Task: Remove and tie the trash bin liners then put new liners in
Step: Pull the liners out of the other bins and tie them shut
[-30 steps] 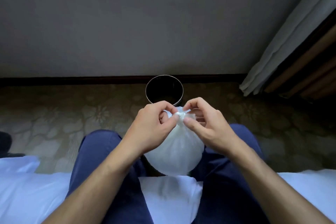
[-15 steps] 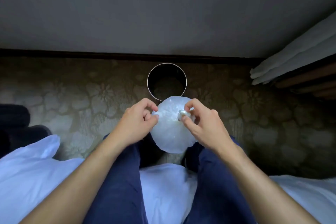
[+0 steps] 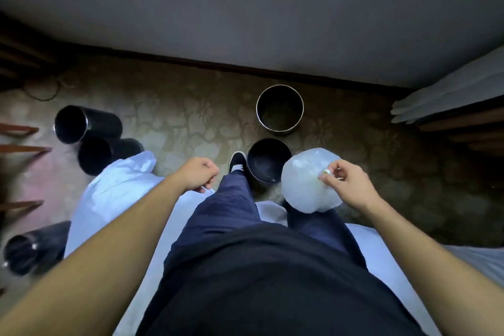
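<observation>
One tied liner [image 3: 305, 180], puffed into a pale translucent ball, hangs right of centre in the frame, over the person's right knee. The right hand [image 3: 349, 185] pinches its knot [image 3: 326, 171] between thumb and fingertips, clamped on the twisted plastic at the ball's right side. The left hand [image 3: 197, 173] is just left of centre, well apart from the liner, with its fingers curled in. A thin pale strand shows just below it, but I cannot tell whether the hand holds it.

Just left of the liner, an upright near bin [image 3: 268, 159] stands unlined, with a dark shoe [image 3: 237, 162] beside it. Above it in the frame stands a far bin [image 3: 280, 109], also upright and bare inside, its rim pale. At the left edge three more bins lie on their sides: a top tipped bin [image 3: 84, 124], a middle tipped bin [image 3: 106, 154] touching it, and a low tipped bin [image 3: 30, 251] near the lower left corner. A heap of white plastic [image 3: 117, 185] lies between them.

The person, in blue trousers [image 3: 231, 204], sits on a white sheet [image 3: 268, 211]. Patterned carpet [image 3: 191, 117] covers the floor, and a curtain [image 3: 450, 93] hangs at the upper right.
</observation>
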{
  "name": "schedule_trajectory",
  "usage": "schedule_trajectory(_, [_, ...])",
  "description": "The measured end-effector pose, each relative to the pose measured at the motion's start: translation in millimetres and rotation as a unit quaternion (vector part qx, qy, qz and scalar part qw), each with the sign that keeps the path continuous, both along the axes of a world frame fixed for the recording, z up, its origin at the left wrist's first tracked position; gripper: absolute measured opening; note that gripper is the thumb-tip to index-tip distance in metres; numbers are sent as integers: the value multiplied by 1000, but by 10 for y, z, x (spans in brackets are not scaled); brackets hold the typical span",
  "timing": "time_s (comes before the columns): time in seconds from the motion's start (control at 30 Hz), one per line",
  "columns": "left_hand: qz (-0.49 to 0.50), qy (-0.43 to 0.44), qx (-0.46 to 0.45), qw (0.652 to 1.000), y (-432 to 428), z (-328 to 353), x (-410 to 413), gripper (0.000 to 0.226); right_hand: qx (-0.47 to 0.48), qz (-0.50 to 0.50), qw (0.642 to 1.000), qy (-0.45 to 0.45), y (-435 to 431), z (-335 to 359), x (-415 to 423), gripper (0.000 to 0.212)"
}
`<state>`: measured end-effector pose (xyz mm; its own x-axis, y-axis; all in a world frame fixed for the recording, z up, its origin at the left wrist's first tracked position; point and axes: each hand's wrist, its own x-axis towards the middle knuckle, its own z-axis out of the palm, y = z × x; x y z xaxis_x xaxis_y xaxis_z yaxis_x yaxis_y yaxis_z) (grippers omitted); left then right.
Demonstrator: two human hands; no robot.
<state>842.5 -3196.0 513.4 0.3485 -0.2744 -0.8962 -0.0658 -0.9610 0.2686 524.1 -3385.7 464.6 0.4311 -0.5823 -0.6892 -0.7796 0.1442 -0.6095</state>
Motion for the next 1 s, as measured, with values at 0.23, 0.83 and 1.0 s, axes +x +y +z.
schedule_trajectory(0.23, [81,-48,-46,994,231,294,46,10,25,15,999,-40,-122,-54,286,9])
schedule_trajectory(0.83, [183,-76,-32,980,1646,154,1319,15,-3,182,969,-165,314,564,3032,18])
schedule_trajectory(1.0, [71,-49,-62,994,1614,149,2490,14,-33,129,984,-119,609,575,3586,15])
